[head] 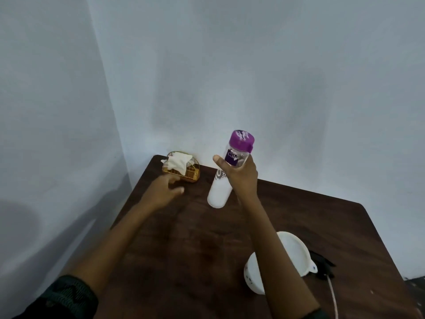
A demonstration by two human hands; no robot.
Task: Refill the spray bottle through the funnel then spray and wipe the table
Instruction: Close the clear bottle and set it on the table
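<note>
With the capped bottle gripped aloft by the right hand, the left hand held loose-fingered near the napkins, and the funnel left at near right, refilling is judged unstarted.

One wide-angle view, worn on the head, looked forward and down across the worktop toward a room corner. Walls filled the upper half of the frame, the worktop the lower right. The left hand and right hand sat near the lens at mid-frame, their forearms running in from the bottom edge.
</note>
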